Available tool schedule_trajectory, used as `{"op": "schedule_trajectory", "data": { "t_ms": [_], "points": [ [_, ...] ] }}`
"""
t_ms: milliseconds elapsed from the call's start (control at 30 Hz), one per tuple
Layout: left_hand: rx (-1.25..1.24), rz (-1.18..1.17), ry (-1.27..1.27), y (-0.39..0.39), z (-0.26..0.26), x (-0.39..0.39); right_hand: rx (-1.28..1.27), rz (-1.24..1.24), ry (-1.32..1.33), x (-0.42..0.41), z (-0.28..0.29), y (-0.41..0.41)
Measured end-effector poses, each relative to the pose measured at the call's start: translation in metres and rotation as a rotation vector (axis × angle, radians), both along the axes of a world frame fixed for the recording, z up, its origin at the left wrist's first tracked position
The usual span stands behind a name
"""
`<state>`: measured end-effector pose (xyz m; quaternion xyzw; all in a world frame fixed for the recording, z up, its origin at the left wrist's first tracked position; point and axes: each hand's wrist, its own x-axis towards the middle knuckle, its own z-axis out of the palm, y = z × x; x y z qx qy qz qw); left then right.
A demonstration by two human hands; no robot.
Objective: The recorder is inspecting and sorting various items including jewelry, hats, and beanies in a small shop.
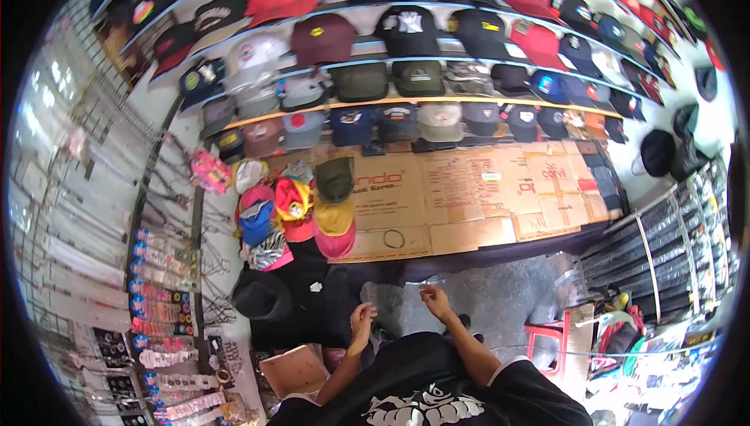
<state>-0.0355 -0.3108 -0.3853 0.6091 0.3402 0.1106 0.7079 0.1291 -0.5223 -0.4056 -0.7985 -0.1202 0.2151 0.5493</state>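
Observation:
Both my hands are raised in front of my body, apart from each other, above the grey floor (492, 291). My left hand (362, 322) has loosely bent fingers and shows nothing in it. It is nearest to a black cloth surface (304, 303), where a dark brimmed hat (261, 295) lies. My right hand (435, 301) is partly curled; whether anything thin is between its fingertips is too small to tell. Beyond my hands is a table covered with flattened cardboard (392, 197). At its left end lie an olive cap (334, 180), a yellow cap (334, 217) and a zebra-print cap (266, 250).
Shelves of caps (407, 28) rise behind the table. A wire grid panel (76, 151) with hanging accessories stands left. An open cardboard box (294, 371) sits near my left elbow. To the right are a red plastic stool (548, 344) and a rack of dark wrapped goods (621, 256).

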Motion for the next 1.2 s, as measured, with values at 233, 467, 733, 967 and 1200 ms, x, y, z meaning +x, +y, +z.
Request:
{"op": "schedule_trajectory", "data": {
  "t_ms": [233, 467, 733, 967, 1200],
  "points": [
    [0.021, -0.189, 0.077, -0.094, -0.006, 0.068, -0.030, -0.058, 0.020, 0.044, -0.005, -0.142],
    [-0.070, -0.364, 0.074, -0.244, 0.003, 0.180, 0.053, -0.500, -0.085, 0.113, 0.061, -0.302],
    [-0.102, -0.842, -0.042, -0.405, 0.042, 0.304, 0.174, -1.050, -0.079, 0.098, 0.073, -0.462],
    [-0.070, -1.179, 0.031, -0.521, 0.042, 0.386, 0.299, -1.449, -0.070, 0.080, 0.073, -0.524],
    [-0.155, -1.541, -0.081, -0.625, 0.068, 0.481, 0.221, -1.717, -0.085, 0.110, 0.077, -0.560]
  ]
}}
